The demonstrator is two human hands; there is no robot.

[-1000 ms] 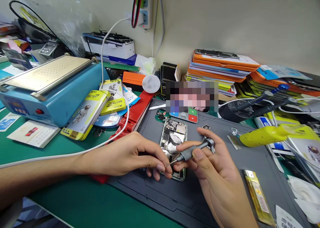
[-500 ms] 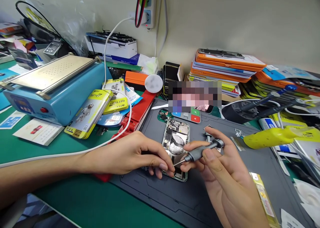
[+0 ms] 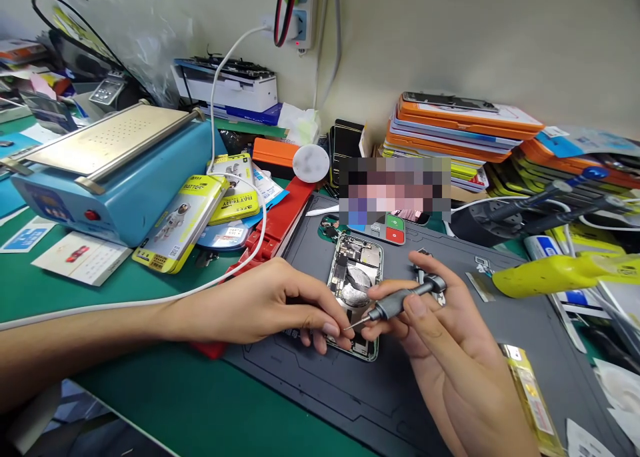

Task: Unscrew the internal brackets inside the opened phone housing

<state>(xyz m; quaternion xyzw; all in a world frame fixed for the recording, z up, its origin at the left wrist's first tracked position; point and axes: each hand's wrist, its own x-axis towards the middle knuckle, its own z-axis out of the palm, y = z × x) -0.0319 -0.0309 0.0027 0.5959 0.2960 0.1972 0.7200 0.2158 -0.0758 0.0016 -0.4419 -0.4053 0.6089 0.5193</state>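
An opened phone [image 3: 356, 277] with its insides showing lies on a dark grey work mat [image 3: 320, 390]. My right hand [image 3: 450, 357] is closed round a small grey screwdriver [image 3: 397, 301], whose thin tip points left toward the phone's lower part. My left hand [image 3: 270, 307] rests on the mat beside the phone, its fingers curled and pinched together at the screwdriver's tip; what they pinch is too small to make out. The phone's lower end is hidden behind both hands.
A blue heating machine [image 3: 107, 170] stands at the left with yellow battery boxes [image 3: 180, 220] leaning on it. A white cable [image 3: 150, 300] crosses the green table. Orange and yellow boxes [image 3: 450, 133] are stacked at the back. A yellow bottle [image 3: 555, 273] lies at the right.
Both hands keep their hold at the phone. The view has shifted slightly, and the screwdriver's tip has stayed against the left fingertips.
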